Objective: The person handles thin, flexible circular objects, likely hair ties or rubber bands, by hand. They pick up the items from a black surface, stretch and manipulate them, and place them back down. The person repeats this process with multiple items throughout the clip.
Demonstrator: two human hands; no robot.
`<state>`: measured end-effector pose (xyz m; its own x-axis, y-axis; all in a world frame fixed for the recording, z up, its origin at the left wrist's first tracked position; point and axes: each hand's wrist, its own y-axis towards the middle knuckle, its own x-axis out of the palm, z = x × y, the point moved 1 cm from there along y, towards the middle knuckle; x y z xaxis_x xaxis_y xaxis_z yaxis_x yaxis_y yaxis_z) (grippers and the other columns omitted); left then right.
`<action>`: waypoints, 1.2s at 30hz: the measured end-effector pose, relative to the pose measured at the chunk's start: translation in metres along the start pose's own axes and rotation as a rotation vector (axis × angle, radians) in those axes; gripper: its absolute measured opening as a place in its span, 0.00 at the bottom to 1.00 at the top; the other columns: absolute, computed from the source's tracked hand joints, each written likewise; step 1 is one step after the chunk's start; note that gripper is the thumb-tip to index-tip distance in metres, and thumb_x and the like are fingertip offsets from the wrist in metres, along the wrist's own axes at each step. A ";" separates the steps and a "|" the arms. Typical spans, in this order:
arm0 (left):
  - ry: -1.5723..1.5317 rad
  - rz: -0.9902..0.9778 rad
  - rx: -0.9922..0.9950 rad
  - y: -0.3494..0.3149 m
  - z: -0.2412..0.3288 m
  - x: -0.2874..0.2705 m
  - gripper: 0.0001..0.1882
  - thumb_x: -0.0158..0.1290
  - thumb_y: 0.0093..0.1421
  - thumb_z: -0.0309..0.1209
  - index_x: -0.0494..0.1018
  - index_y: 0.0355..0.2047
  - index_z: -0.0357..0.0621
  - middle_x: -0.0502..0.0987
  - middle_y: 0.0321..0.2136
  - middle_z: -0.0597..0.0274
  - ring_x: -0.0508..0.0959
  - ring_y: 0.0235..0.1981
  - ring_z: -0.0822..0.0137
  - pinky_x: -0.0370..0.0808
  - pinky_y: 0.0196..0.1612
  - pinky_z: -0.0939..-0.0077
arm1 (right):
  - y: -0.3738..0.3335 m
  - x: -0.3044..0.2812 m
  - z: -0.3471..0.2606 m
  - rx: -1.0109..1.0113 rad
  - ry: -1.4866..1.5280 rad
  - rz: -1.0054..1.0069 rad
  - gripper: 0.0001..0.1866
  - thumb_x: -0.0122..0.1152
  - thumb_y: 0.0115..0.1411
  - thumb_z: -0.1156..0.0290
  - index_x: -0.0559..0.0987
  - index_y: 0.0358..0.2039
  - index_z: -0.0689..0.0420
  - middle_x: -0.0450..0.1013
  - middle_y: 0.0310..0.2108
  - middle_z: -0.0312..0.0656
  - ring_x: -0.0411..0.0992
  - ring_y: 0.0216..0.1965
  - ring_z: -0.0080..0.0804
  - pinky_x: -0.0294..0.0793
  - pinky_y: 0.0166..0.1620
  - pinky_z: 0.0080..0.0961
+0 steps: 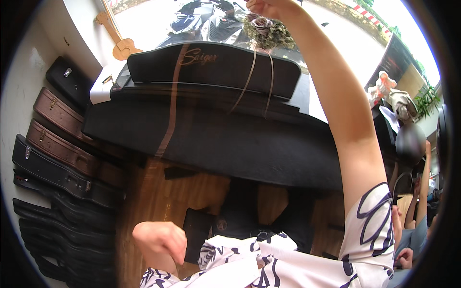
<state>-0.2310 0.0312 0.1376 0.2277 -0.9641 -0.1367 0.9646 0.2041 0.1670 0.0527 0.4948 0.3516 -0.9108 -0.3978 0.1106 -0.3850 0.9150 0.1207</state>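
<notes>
My right arm reaches far up and forward. At the top edge, my right hand (264, 6) has its fingers curled in; what they hold, if anything, is cut off there. Just below the wrist is a bouquet (270, 34) of dried greenery with a pale purple rose. Two thin ribbons (249, 72) trail down from it in front of the piano's music stand (221, 67). Whether the hand grips the bouquet cannot be made out. Low on the left, my left hand (161, 240) is closed in a loose fist over the floor, nothing showing in it.
Before me stands a black piano (216, 139) with its lid down. Guitar cases (62, 149) in black and brown line the left wall. A small wooden ukulele shape (122, 48) leans by the window. Other people (420, 230) are at the right, near a plush toy (384, 86).
</notes>
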 end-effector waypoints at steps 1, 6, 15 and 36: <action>0.043 -0.004 0.099 0.003 0.012 -0.009 0.06 0.55 0.60 0.18 0.82 0.33 0.34 0.84 0.33 0.57 0.83 0.36 0.59 0.78 0.39 0.68 | 0.037 -0.007 0.009 0.064 0.070 0.001 0.10 0.45 0.72 0.68 0.73 0.48 0.57 0.61 0.19 0.29 0.60 0.17 0.16 0.58 0.19 0.12; 0.222 0.646 0.071 0.001 0.020 -0.057 0.06 0.59 0.54 0.15 0.82 0.32 0.35 0.82 0.25 0.57 0.79 0.20 0.64 0.74 0.23 0.77 | 0.088 0.005 0.074 0.225 -0.150 0.147 0.07 0.54 0.70 0.70 0.74 0.37 0.60 0.68 0.23 0.30 0.66 0.19 0.10 0.68 0.21 0.06; 0.743 1.199 -0.042 0.046 0.015 -0.127 0.07 0.59 0.63 0.26 0.79 0.29 0.36 0.79 0.22 0.61 0.76 0.20 0.71 0.71 0.23 0.81 | 0.139 -0.047 0.130 0.193 -0.530 0.232 0.07 0.60 0.65 0.73 0.74 0.39 0.64 0.74 0.31 0.42 0.76 0.29 0.21 0.80 0.26 0.14; 0.831 1.488 -0.241 0.103 -0.095 -0.210 0.13 0.55 0.66 0.30 0.75 0.27 0.32 0.67 0.13 0.60 0.64 0.15 0.73 0.63 0.22 0.70 | -0.265 0.089 0.126 -0.440 -0.505 -0.060 0.05 0.62 0.62 0.76 0.83 0.38 0.61 0.80 0.35 0.39 0.78 0.34 0.24 0.77 0.38 0.22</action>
<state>-0.1665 0.2713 0.0904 0.8026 0.3857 -0.4550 -0.1434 0.8652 0.4804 0.0545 0.2253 0.2050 -0.8887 -0.2692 -0.3711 -0.4381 0.7369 0.5147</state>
